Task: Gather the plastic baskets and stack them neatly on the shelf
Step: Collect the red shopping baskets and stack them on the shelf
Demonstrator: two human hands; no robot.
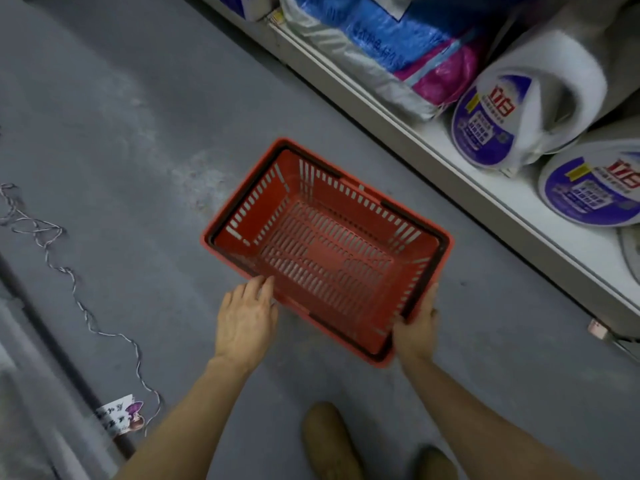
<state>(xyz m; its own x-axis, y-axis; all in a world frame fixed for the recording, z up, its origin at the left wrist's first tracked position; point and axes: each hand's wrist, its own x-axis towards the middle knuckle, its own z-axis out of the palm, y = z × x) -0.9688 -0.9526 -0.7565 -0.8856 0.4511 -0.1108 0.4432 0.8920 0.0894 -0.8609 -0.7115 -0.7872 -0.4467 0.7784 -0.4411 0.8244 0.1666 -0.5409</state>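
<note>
Hands (246, 318) (417, 327) at red basket (325, 251) near rim; shelf edge (433, 157) beside.

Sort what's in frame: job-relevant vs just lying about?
Job:
red basket
left hand, at the basket's near rim
right hand, gripping its near corner
shelf

Lying about:
string on the floor
printed card
detergent jugs
blue bag

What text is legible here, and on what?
White jugs on the shelf: large red characters on purple labels, upside down and blurred, unreadable.
Blue bag: faint print, unreadable.
Floor tag: dark handwritten marks, unreadable.
Red basket: no text.
</note>
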